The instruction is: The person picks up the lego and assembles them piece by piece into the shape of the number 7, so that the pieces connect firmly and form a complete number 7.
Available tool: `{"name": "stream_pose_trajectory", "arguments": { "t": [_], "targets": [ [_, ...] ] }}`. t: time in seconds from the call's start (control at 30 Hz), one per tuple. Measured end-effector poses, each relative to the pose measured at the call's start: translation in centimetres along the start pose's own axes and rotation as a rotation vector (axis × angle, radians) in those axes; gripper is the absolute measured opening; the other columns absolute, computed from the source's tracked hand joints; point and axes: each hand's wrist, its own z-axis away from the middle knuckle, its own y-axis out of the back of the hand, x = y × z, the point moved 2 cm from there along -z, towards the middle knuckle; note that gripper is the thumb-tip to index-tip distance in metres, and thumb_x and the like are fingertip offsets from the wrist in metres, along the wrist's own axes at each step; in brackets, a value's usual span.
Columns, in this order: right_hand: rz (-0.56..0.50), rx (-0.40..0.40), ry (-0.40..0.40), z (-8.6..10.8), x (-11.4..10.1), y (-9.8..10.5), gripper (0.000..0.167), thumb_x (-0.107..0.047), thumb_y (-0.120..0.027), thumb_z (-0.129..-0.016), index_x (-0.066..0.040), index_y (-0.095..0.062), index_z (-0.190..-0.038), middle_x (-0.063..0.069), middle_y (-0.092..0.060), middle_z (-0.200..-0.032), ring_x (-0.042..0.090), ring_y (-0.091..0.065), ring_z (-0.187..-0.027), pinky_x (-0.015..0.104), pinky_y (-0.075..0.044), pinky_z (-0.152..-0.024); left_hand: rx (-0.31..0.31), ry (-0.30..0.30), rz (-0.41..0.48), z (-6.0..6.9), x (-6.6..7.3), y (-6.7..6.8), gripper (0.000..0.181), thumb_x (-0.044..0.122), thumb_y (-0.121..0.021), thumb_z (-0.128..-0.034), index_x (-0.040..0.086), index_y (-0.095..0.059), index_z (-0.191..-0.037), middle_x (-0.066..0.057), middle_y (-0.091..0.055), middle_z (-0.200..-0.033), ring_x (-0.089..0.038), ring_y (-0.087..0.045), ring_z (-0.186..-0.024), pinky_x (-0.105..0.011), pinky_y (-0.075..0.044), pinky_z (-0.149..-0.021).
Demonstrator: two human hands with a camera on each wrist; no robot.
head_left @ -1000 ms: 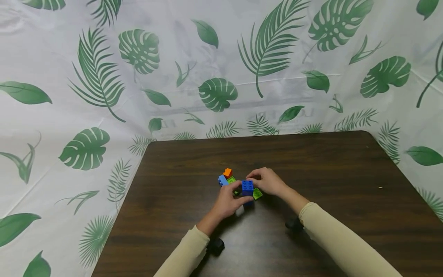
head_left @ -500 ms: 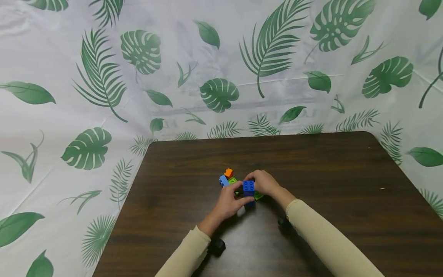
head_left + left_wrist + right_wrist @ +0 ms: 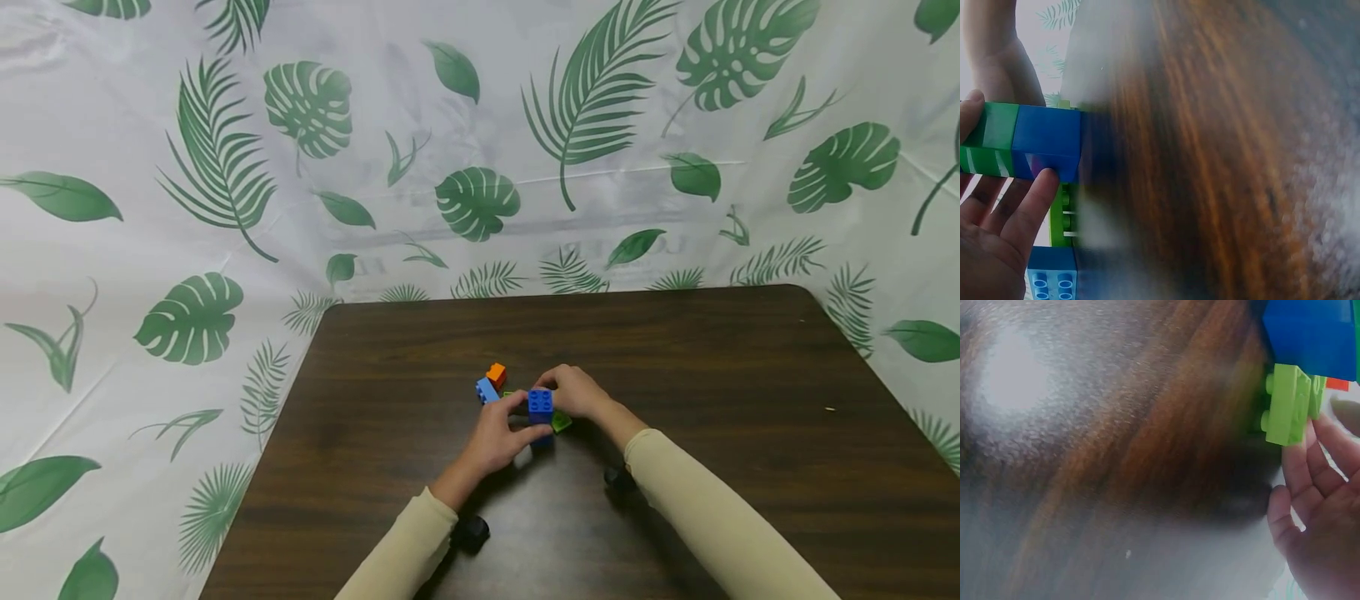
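My left hand (image 3: 491, 439) grips an upright stack of building blocks between thumb and fingers. The stack has a blue block (image 3: 540, 407) on top, a green block (image 3: 992, 132) in the middle and a darker blue block (image 3: 1046, 142) at the bottom. To the stack's right lies a lime green block (image 3: 1285, 405), its studs turned sideways. My right hand (image 3: 576, 393) reaches behind the stack, with fingers (image 3: 1300, 478) extending to the lime green blocks. Its fingertips are hidden there, so any grip is unclear.
Left of the stack, a light blue block (image 3: 487, 390) lies on its side against an orange block (image 3: 497, 374). All rest on a dark wood table (image 3: 675, 350). A white leaf-print sheet (image 3: 397, 217) hangs behind it. Dark wrist cameras sit under both forearms.
My right hand has come left and in behind the stack. The lime green block beside the light blue one has shifted and shows far less. My left hand keeps its hold.
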Motion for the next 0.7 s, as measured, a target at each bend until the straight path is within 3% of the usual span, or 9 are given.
{"name": "stream_pose_trajectory", "arguments": {
  "t": [0.2, 0.4, 0.57, 0.7],
  "targets": [
    [0.062, -0.001, -0.017, -0.1, 0.0, -0.3, 0.021, -0.012, -0.073, -0.086, -0.008, -0.075, -0.106, 0.008, -0.072, -0.103, 0.025, -0.065, -0.096, 0.044, -0.052, -0.088, -0.007, 0.013, 0.011, 0.0, -0.2, -0.1, 0.036, 0.023, -0.076, -0.0875, 0.014, -0.064, -0.12, -0.001, -0.068, -0.115, -0.021, -0.063, -0.109, -0.033, -0.055, -0.085],
    [0.052, 0.025, -0.005, 0.1, 0.0, -0.3, 0.015, -0.012, -0.074, -0.083, -0.008, -0.074, -0.097, 0.004, -0.071, -0.094, 0.02, -0.062, -0.084, 0.041, -0.052, -0.081, 0.006, -0.005, -0.036, 0.1, -0.1, -0.1, 0.043, 0.028, -0.076, -0.0873, 0.014, -0.062, -0.125, -0.001, -0.067, -0.118, -0.019, -0.062, -0.109, -0.035, -0.055, -0.084],
    [0.027, 0.112, 0.016, 0.4, 0.4, 0.2, 0.01, -0.005, -0.073, -0.078, -0.01, -0.069, -0.087, 0.0, -0.065, -0.08, 0.018, -0.056, -0.073, 0.036, -0.049, -0.069, 0.04, -0.016, -0.067, 0.0, 0.3, 0.1, 0.045, 0.032, -0.077, -0.0858, 0.016, -0.062, -0.125, 0.002, -0.066, -0.118, -0.013, -0.06, -0.109, -0.043, -0.052, -0.091],
    [-0.017, 0.189, -0.009, 0.9, 0.9, 0.7, 0.006, -0.01, -0.072, -0.085, -0.01, -0.068, -0.09, 0.001, -0.064, -0.08, 0.017, -0.056, -0.073, 0.034, -0.048, -0.067, 0.065, -0.019, -0.039, -0.2, 0.7, 0.2, 0.044, 0.029, -0.078, -0.0852, 0.017, -0.063, -0.124, 0.002, -0.064, -0.118, -0.014, -0.059, -0.11, -0.045, -0.051, -0.092]
  ]
}}
